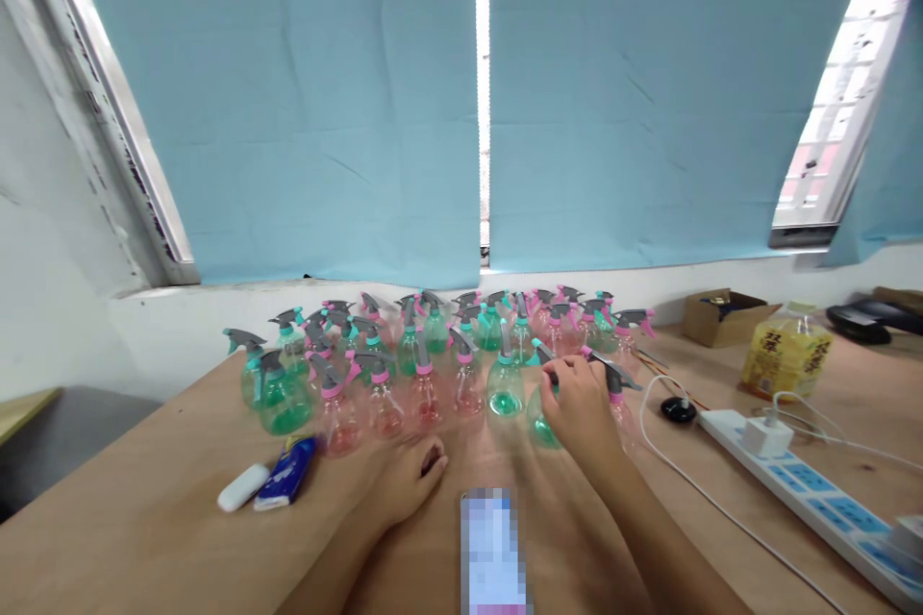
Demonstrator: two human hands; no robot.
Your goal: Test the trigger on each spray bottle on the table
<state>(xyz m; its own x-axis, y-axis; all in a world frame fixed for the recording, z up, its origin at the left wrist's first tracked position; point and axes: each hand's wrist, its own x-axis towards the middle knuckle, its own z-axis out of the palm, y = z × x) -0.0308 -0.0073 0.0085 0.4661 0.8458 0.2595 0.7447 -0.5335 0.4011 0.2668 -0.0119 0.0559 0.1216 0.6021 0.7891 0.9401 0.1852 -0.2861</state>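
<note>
Several small green and pink spray bottles [425, 346] with grey triggers stand crowded along the far side of a wooden table [144, 519]. My right hand [581, 408] reaches to the front right of the group and wraps round a green spray bottle [539, 423]. A pink bottle [620, 404] stands just right of it. My left hand [408, 480] rests on the table in front of the bottles with its fingers curled loosely, holding nothing that I can see. A blurred phone [494, 548] lies between my forearms.
A white oblong object [243, 487] and a blue packet [286, 473] lie front left. At the right are a white power strip [808, 490] with cables, a black round object [679, 409], a yellow oil bottle [785, 356] and a cardboard box [725, 315]. Blue blinds cover the windows behind.
</note>
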